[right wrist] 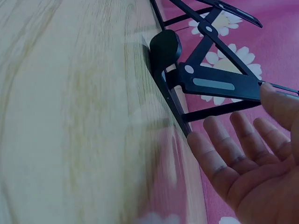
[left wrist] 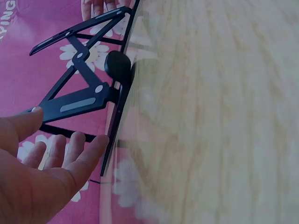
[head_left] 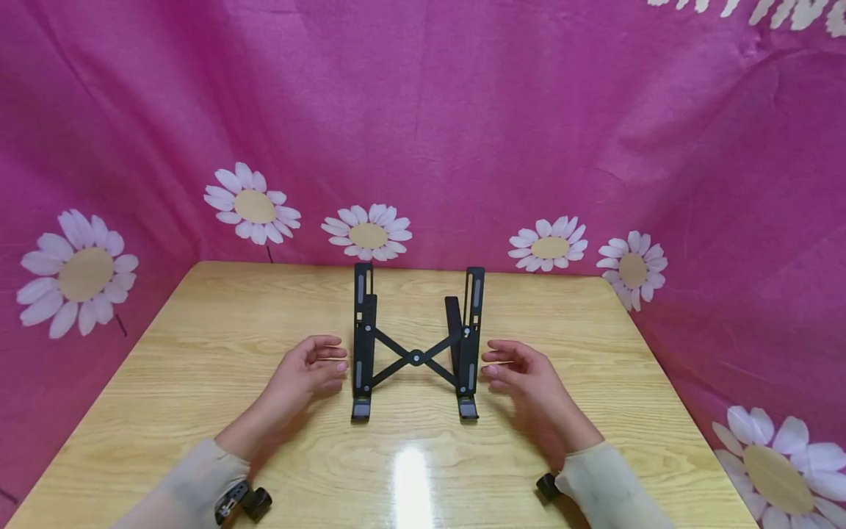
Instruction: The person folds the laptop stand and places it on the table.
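A black folding laptop stand (head_left: 416, 358) stands unfolded on the wooden table, its two side rails joined by an X of crossed bars. Just off its left rail is my left hand (head_left: 309, 371), fingers loosely bent and pointing inward. My right hand (head_left: 525, 375) mirrors it beside the right rail. Neither hand grips anything. In the left wrist view, the thumb and fingertips (left wrist: 102, 142) overlap the edge of the stand (left wrist: 77, 105). Similarly, the right wrist view has the spread right fingers (right wrist: 210, 156) close to the stand's base bar (right wrist: 219, 110).
The light wooden table (head_left: 198, 353) runs back to a pink cloth (head_left: 423, 132) with large white daisies, which hangs behind and on both sides. Dark wrist devices (head_left: 256, 503) sit at both sleeves. A bright light reflection lies on the tabletop in front of the stand.
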### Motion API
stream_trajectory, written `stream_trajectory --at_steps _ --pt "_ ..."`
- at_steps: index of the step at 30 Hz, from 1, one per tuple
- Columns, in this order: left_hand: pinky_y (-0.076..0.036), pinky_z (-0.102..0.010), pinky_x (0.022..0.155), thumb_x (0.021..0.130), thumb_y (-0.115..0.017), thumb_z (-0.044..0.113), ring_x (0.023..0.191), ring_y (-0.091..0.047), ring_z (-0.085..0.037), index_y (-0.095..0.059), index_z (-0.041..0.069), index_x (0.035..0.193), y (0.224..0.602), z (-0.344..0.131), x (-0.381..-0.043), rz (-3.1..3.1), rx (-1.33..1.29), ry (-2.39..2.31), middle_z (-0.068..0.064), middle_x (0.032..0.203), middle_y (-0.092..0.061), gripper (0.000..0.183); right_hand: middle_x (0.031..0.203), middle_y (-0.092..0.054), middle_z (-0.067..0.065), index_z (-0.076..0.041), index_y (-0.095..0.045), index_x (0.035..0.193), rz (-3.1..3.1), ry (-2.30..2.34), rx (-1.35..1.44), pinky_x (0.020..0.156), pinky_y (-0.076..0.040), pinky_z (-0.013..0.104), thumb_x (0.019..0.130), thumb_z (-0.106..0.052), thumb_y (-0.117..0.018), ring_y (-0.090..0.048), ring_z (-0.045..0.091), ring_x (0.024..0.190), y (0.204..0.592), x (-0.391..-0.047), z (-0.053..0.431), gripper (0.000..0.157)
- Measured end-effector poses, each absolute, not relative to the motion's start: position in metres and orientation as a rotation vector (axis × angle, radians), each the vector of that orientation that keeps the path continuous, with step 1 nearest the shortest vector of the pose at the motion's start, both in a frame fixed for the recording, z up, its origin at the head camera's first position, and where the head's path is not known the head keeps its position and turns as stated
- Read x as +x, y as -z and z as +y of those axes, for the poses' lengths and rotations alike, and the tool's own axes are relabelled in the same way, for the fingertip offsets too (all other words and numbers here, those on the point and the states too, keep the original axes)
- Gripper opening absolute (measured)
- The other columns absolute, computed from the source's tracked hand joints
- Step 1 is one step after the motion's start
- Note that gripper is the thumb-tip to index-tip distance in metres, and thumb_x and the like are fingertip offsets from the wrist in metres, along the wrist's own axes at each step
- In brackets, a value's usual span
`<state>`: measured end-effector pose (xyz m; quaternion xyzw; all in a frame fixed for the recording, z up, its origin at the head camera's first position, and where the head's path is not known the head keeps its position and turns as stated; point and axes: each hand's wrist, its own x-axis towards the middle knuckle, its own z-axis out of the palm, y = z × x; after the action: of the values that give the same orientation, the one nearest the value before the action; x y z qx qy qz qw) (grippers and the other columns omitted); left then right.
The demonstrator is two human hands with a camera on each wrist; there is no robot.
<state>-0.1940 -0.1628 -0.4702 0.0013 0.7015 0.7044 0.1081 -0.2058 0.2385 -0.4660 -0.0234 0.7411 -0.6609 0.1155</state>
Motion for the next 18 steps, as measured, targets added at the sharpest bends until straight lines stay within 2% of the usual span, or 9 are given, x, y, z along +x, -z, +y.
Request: stream_trajectory --at_steps 8,15,18 --pt "-0.059 -0.043 0.093 0.097 -0.065 -0.004 0.105 -0.065 -0.023 -0.046 -0.008 0.139 0.477 -0.151 -0.198 2.072 0.037 -2.107 -0.023 0.129 -0.059 0.046 0.129 -0.063 0.019 -0.006 -0.056 0.141 2.167 1.92 0.027 0.093 -0.059 0.048 0.096 -0.007 -0.071 -0.068 0.032 0.107 0.468 -0.208 0.228 0.047" --pt "-0.061 -0.04 0.086 0.096 -0.065 -0.005 0.099 -0.066 -0.021 -0.053 -0.004 0.133 0.479 -0.142 -0.203 2.152 0.012 -2.067 -0.021 0.121 -0.061 0.038 0.121 -0.064 0.016 -0.009 -0.062 0.131 2.207 1.899 0.089 0.088 -0.061 0.045 0.096 -0.004 -0.07 -0.07 0.03 0.1 0.471 -0.212 0.221 0.036" --pt "-0.062 -0.041 0.084 0.096 -0.065 -0.004 0.096 -0.066 -0.021 -0.056 -0.002 0.129 0.478 -0.139 -0.205 2.186 -0.017 -2.041 -0.019 0.117 -0.063 0.034 0.117 -0.064 0.018 -0.006 -0.06 0.128 2.229 1.901 0.062 0.086 -0.062 0.046 0.096 -0.001 -0.068 -0.069 0.03 0.097 0.472 -0.213 0.219 0.033"
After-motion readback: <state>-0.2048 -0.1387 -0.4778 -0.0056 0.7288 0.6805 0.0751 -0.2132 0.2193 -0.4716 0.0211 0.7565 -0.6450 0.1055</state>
